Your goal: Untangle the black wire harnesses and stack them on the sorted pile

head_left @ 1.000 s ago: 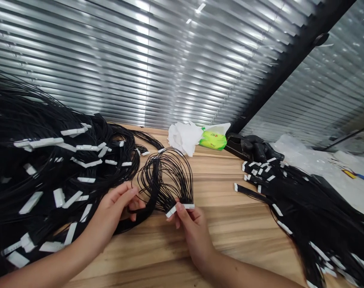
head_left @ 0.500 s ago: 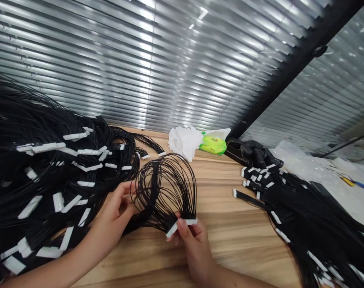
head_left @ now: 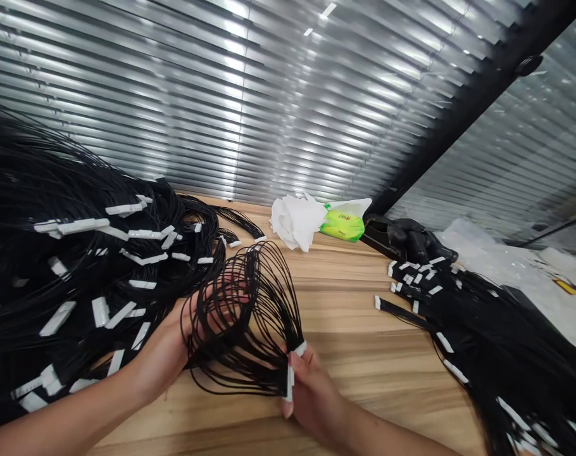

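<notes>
A looped wire harness (head_left: 269, 285) of many thin black wires is raised over the middle of the wooden table. Its two white connectors (head_left: 289, 379) come together in my right hand (head_left: 314, 386), pinched between thumb and fingers. My left hand (head_left: 207, 313) is inside or behind the left part of the loops, touching the wires. Its fingers are stretched out, partly covered by the strands. At the left, close to my left forearm, lies a large pile of black wire harnesses (head_left: 140, 259) with white connectors.
To the right lies another heap of black harnesses (head_left: 482, 342) with white connectors. At the back are crumpled white tissue (head_left: 295, 221) and a green tissue pack (head_left: 342, 225). Beyond them are a dark object (head_left: 402, 239), clear plastic (head_left: 473, 244) and metal blinds (head_left: 197, 101).
My left hand has moved right, into the wire loops, and its fingers have stretched out. My right hand has turned the connectors from roughly level to nearly upright.
</notes>
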`<act>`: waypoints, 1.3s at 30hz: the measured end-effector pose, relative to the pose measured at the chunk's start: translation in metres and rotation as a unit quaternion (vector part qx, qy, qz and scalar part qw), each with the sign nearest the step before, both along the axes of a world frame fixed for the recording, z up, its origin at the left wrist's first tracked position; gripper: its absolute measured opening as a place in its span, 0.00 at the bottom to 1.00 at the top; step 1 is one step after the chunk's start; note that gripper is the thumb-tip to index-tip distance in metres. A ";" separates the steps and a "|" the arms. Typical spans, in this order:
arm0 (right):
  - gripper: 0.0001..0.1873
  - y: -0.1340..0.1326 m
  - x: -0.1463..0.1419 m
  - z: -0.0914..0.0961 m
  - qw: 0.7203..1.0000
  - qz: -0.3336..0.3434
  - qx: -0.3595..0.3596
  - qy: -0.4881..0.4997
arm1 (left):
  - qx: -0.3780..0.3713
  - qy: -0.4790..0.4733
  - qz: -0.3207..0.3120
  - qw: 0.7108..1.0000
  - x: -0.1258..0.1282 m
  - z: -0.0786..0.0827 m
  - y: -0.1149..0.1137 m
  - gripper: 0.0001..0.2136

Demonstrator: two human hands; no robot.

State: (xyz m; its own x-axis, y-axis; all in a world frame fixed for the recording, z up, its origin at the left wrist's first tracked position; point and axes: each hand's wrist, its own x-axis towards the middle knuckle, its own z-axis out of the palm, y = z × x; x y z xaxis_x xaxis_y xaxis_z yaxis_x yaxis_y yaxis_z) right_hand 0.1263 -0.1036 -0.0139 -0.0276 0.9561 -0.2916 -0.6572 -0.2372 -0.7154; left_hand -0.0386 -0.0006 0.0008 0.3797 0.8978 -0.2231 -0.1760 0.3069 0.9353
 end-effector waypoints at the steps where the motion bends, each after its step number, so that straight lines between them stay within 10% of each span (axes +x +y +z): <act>1: 0.21 -0.001 0.001 0.001 1.000 0.013 0.002 0.012 | -0.026 -0.037 -0.026 0.999 -0.002 -0.002 -0.001 0.20; 8: 0.22 -0.006 0.002 -0.003 0.994 0.086 0.015 0.071 | -0.167 -0.143 -0.078 0.972 -0.010 -0.015 0.001 0.18; 21: 0.20 -0.004 0.002 0.005 0.992 0.074 0.041 0.093 | -0.177 -0.108 -0.029 0.978 -0.004 0.008 -0.002 0.15; 39: 0.28 0.000 0.011 0.021 0.974 0.088 0.029 0.208 | -0.039 -0.260 -0.283 0.922 -0.023 -0.017 -0.009 0.30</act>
